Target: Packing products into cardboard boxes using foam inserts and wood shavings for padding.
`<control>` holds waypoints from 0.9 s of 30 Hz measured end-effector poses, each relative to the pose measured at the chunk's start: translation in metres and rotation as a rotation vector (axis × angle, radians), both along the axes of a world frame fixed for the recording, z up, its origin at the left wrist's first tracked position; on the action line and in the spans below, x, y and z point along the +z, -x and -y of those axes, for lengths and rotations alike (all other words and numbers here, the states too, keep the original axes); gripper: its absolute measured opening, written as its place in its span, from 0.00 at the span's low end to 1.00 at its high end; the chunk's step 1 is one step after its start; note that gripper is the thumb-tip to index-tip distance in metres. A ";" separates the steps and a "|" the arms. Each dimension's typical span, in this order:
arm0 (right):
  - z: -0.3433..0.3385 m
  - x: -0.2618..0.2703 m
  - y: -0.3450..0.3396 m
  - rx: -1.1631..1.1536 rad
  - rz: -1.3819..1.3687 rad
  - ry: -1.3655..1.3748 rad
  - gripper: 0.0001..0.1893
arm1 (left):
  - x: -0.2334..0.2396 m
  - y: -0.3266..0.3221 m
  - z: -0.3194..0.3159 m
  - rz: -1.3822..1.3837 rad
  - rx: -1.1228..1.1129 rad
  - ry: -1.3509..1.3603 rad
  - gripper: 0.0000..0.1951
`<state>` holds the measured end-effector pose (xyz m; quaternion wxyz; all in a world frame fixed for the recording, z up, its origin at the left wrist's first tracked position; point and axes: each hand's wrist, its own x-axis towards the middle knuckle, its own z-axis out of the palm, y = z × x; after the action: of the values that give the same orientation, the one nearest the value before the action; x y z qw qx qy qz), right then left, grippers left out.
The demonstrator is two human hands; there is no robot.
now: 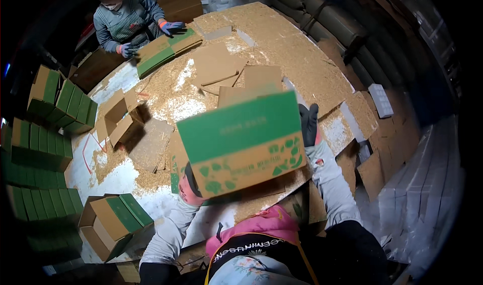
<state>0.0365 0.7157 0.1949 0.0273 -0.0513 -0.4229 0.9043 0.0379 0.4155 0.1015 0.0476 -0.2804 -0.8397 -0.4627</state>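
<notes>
A green-and-brown printed cardboard box (243,143) is held up between my two gloved hands, above the near edge of the worktable (124,179). My left hand (190,185), in a pink and dark glove, grips its lower left side. At its right side is my right hand (310,124), in a dark glove, with fingers upright against the end of the carton. The face towards me bears writing and a green leaf-like print. Beneath it, partly hidden, lies more green-and-brown cardboard (174,172).
Two open cartons (120,119) (113,226) stand at the left, beside stacks of green boxes (41,141). Loose cardboard sheets (219,64) and sawdust-like shavings cover much of the table. Across it, a co-worker (130,21) in gloves touches flattened cartons (169,51). Wrapped white material (411,194) stands right.
</notes>
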 end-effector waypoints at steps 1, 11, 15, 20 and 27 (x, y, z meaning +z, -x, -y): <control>-0.009 -0.030 -0.002 -0.019 -0.002 0.004 0.32 | -0.038 -0.008 0.024 -0.325 -0.036 0.190 0.31; -0.057 -0.150 0.017 -0.155 0.280 -0.918 0.22 | -0.055 0.036 0.003 -0.018 0.524 0.403 0.20; -0.276 -0.269 0.041 -1.083 1.228 -1.199 0.36 | -0.052 0.036 0.005 0.336 0.518 0.218 0.16; -0.273 -0.310 0.085 -1.173 1.076 -0.851 0.39 | -0.042 0.027 0.000 0.286 0.578 0.296 0.17; -0.253 -0.289 0.012 -0.867 0.419 -0.067 0.26 | -0.054 0.026 0.010 0.305 0.598 0.230 0.18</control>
<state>0.0248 0.9686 -0.0946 0.3174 -0.4031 -0.3878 0.7658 0.0116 0.4056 0.0473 0.0230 0.0468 -0.9286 -0.3673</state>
